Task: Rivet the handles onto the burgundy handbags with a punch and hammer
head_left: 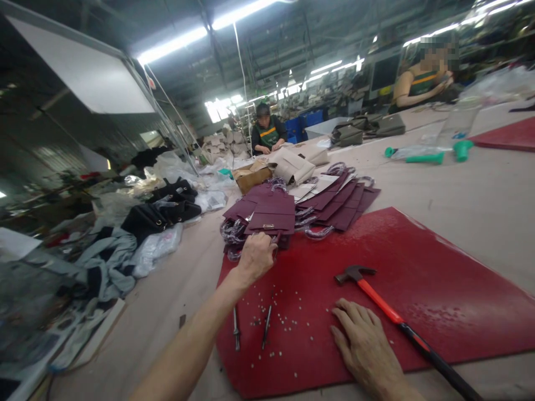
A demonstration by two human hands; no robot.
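Curled, left hand (256, 257) at the near edge of the topmost maroon bag (272, 214), at twelve o'clock from the knuckles; with fingertips hidden, unable to tell whether pinching it. At two o'clock, more maroon bags (334, 209), overlapping. Around six o'clock, two slim tools (266, 327) among pale specks (282, 321) on a red board (317, 267). At four o'clock, right hand (368, 345), palm down on the board, with fingers loosely spread. Around that hand, from twelve to four, a hammer (380, 301). Farther off, at twelve, a co-worker (270, 136); at ten, black bags (144, 217).
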